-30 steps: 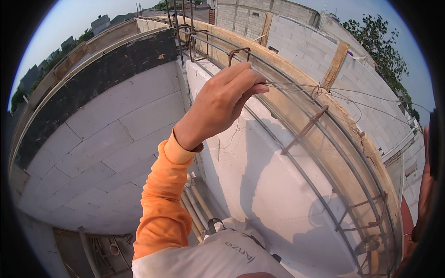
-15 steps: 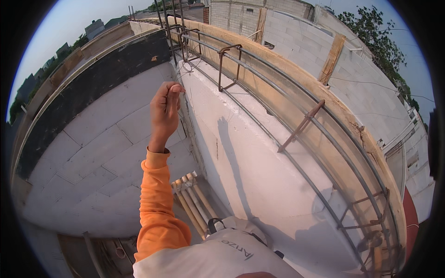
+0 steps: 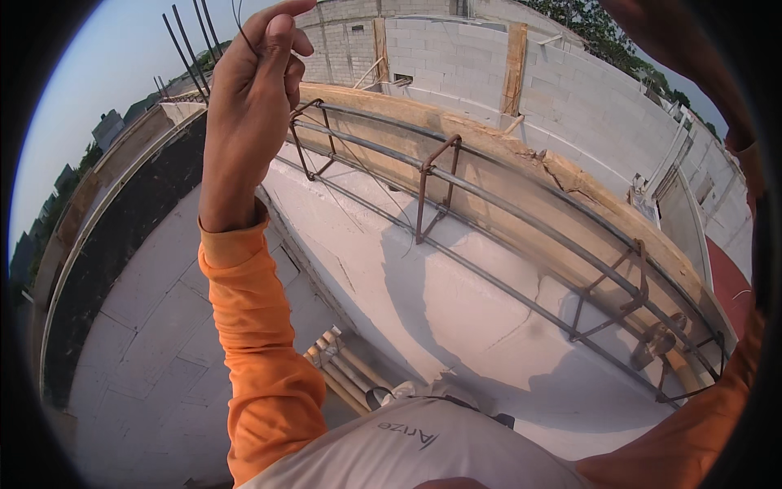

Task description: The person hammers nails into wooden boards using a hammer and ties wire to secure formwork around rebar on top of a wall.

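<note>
My left hand [image 3: 257, 98] is raised high at the upper left, fingers closed on a thin dark wire [image 3: 239, 20]. Below it to the right runs a steel reinforcement cage [image 3: 440, 175] of long bars tied with square rusty stirrups, along the top of a pale block wall [image 3: 366, 269] and beside a wooden formwork board [image 3: 497, 155]. My right hand [image 3: 668, 45] is lifted at the upper right edge, largely cut off, its fingers out of view. Loose thin wire crosses the cage near my left hand.
A block wall with a dark top band [image 3: 130, 196] curves along the left. Upright rebar [image 3: 187, 53] rises behind my left hand. Pipes [image 3: 342, 367] lie low in the corner. Another block wall [image 3: 570, 98] with wooden posts stands beyond the formwork; rooftops show at far left.
My left hand dropped back leftward from the cage, then rose to the top of the view. My right arm has risen into view at right. The view has shifted along the cage.
</note>
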The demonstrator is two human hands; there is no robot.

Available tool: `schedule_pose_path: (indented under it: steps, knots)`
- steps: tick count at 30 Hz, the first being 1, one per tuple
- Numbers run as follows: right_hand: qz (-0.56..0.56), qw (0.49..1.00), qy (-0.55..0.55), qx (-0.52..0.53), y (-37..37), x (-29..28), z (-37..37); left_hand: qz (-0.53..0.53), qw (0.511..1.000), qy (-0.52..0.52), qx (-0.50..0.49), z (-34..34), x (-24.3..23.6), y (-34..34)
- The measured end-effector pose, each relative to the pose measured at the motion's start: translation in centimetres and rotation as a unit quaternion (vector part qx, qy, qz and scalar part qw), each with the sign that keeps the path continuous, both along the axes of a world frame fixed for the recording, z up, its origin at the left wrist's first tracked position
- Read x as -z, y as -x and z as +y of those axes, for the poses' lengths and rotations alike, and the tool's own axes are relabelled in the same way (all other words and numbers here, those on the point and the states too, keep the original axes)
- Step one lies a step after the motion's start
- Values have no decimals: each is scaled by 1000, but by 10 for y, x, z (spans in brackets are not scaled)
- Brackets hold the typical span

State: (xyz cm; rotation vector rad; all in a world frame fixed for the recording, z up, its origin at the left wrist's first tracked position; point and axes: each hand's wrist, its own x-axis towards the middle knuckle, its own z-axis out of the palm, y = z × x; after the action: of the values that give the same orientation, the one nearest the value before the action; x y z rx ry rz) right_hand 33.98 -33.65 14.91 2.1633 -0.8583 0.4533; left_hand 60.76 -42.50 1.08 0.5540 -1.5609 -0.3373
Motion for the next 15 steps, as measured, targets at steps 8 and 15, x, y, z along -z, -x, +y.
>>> schedule_pose_path:
  steps: [8,15]
  knots:
    - [-25,972,-211,-95,-21,21,-36,-207,963,166,-43,-16,-27,12]
    - [-117,961,-221,-117,3,16,-49,-196,977,24,-81,-8,-52,-1]
